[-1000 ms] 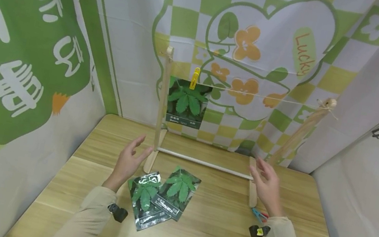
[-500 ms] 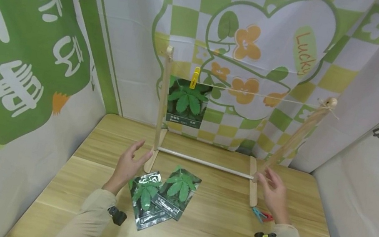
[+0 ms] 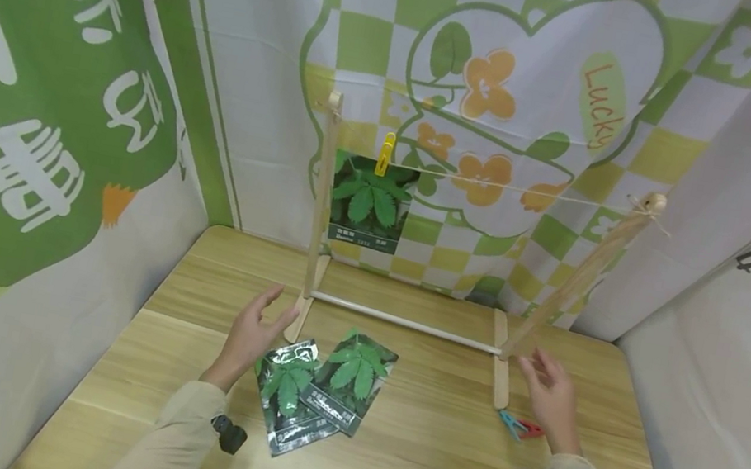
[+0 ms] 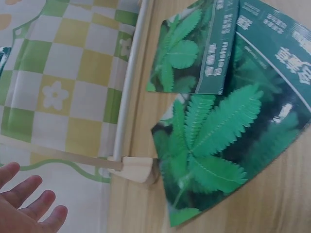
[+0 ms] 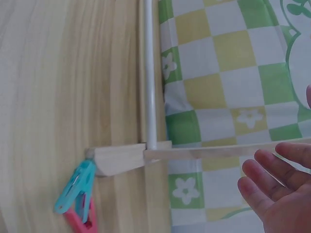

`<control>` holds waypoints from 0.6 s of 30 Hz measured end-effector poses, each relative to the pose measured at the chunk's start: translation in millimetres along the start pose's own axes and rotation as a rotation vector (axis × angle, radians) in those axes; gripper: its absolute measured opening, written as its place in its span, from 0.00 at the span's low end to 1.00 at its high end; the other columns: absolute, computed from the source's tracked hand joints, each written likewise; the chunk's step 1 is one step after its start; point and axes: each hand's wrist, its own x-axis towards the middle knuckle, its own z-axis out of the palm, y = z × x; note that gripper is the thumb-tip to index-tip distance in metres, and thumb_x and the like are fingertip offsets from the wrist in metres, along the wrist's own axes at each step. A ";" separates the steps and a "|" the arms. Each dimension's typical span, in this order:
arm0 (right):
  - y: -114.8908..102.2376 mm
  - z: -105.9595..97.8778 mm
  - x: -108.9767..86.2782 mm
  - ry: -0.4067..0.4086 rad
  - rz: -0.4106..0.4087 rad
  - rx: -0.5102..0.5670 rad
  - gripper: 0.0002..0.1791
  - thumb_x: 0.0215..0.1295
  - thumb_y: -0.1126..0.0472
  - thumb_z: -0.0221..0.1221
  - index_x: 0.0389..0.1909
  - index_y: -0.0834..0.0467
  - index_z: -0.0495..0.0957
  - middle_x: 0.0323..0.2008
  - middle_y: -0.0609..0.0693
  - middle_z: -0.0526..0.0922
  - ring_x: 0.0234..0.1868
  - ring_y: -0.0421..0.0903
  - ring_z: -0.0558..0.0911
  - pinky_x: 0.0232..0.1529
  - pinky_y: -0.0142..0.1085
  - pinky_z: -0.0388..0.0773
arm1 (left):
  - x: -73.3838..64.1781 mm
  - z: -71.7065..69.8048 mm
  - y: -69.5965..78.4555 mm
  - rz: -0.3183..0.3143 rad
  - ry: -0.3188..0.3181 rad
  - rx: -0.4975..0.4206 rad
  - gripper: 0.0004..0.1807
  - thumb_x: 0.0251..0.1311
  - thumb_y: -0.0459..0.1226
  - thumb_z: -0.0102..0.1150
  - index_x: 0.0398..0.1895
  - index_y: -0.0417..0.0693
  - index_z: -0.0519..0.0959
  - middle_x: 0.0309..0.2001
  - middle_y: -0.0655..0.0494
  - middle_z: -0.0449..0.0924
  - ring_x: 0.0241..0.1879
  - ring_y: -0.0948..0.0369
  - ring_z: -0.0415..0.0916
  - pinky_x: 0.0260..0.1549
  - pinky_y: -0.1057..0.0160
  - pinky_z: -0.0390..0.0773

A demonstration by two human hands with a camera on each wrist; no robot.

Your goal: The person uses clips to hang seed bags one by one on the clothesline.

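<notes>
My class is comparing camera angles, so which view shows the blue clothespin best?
The right wrist view: there the blue clothespin appears largest, overlapping the red clothespin. The head view shows it too, but small, by the stand's right wooden foot. The left wrist view does not show it.

Checked cloth backdrop (image 3: 491,133) lettered "Lucky", green hanging (image 3: 51,85) with white characters, wood-grain table (image 3: 426,461)

Wooden rack (image 3: 405,323): upright between left hand (image 3: 250,336) and right hand (image 3: 552,396). Two leaf-print packets (image 3: 351,381): flat, overlapping, inward of left hand. Third packet (image 3: 371,207): hanging beyond left hand, yellow clothespin (image 3: 385,156) attached. Blue clothespin (image 3: 510,424), red clothespin (image 3: 531,430): lying beside right hand.
</notes>
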 end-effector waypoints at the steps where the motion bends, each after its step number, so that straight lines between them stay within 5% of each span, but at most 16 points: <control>1: 1.0 -0.2 -0.5 0.000 0.002 0.002 0.33 0.73 0.50 0.53 0.68 0.70 0.62 0.63 0.70 0.70 0.62 0.65 0.72 0.63 0.56 0.70 | 0.2 0.8 -1.9 -0.004 0.000 0.008 0.42 0.63 0.59 0.55 0.73 0.46 0.59 0.74 0.44 0.59 0.73 0.44 0.55 0.71 0.40 0.56; 10: 15.1 0.6 -2.5 0.002 0.005 -0.031 0.34 0.73 0.49 0.53 0.68 0.70 0.62 0.59 0.71 0.73 0.59 0.67 0.75 0.60 0.56 0.73 | 3.4 5.3 -18.7 -0.024 -0.011 0.085 0.41 0.64 0.57 0.56 0.73 0.45 0.59 0.73 0.42 0.60 0.72 0.42 0.56 0.71 0.40 0.56; 18: 26.9 -1.6 -6.5 -0.058 0.087 -0.038 0.37 0.73 0.46 0.51 0.70 0.70 0.59 0.64 0.71 0.68 0.64 0.66 0.71 0.64 0.56 0.70 | 0.6 6.6 -31.2 -0.069 -0.041 0.139 0.43 0.64 0.58 0.55 0.73 0.42 0.58 0.72 0.38 0.59 0.71 0.39 0.56 0.69 0.37 0.57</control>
